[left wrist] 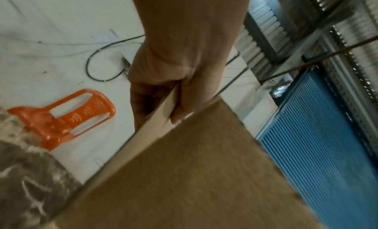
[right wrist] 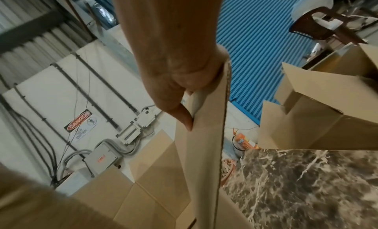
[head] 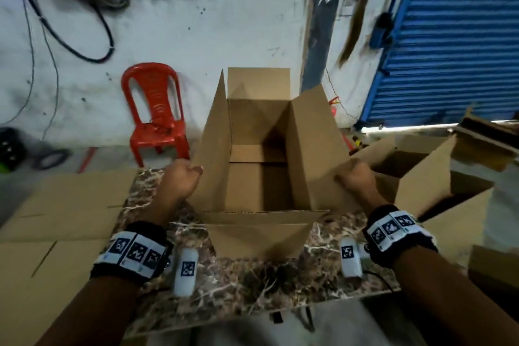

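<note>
An open cardboard box [head: 247, 188] is held on the marble-patterned counter [head: 252, 281] between the two hands, its left side flap [head: 214, 137] being gripped at the near edge by the curled left hand [head: 182, 178] and its right side flap [head: 317, 146] being gripped likewise by the right hand [head: 354, 177].

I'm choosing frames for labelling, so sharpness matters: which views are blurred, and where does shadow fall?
Head view: fairly sharp centre, shadow inside the cardboard box, edges bent by the lens. Left wrist view: left hand fairly clear, the flap below soft. Right wrist view: right hand clear, marble table smeared.
</note>
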`<move>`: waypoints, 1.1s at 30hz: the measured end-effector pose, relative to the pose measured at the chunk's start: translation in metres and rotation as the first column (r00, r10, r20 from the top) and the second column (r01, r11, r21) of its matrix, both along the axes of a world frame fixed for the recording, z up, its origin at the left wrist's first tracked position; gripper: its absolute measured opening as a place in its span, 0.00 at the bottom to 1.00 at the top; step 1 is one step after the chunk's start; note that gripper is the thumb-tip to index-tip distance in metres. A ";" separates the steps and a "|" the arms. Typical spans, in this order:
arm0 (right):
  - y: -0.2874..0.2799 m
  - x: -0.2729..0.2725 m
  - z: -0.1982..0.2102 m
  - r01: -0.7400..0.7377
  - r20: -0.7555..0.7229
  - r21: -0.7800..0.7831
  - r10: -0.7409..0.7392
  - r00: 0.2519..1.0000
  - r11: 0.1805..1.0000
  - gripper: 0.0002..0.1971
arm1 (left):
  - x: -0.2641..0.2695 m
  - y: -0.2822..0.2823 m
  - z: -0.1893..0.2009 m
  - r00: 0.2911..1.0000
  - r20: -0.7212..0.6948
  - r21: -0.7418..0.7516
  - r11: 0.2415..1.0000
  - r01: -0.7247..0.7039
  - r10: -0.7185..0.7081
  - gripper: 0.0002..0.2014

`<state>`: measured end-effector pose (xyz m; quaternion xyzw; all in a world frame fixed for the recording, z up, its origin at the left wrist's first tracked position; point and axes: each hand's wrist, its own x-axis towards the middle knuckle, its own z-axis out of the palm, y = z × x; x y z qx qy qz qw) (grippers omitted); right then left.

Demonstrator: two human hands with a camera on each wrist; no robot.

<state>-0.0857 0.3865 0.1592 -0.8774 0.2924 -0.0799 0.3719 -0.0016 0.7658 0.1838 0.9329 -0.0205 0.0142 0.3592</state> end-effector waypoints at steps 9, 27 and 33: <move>-0.023 -0.003 -0.047 0.073 -0.051 0.182 -0.065 0.997 0.981 0.22 | 0.028 0.014 0.009 1.000 -0.022 -0.176 0.984 -0.009 0.005 0.12; -0.048 0.036 0.005 -0.183 0.187 0.342 0.124 0.974 0.922 0.07 | -0.087 -0.185 0.061 0.786 -0.301 0.473 0.632 0.614 -0.539 0.37; -0.006 0.049 0.071 -0.241 0.157 0.125 0.220 0.963 0.963 0.09 | -0.064 -0.156 0.058 0.887 0.003 0.361 0.828 0.429 -0.461 0.14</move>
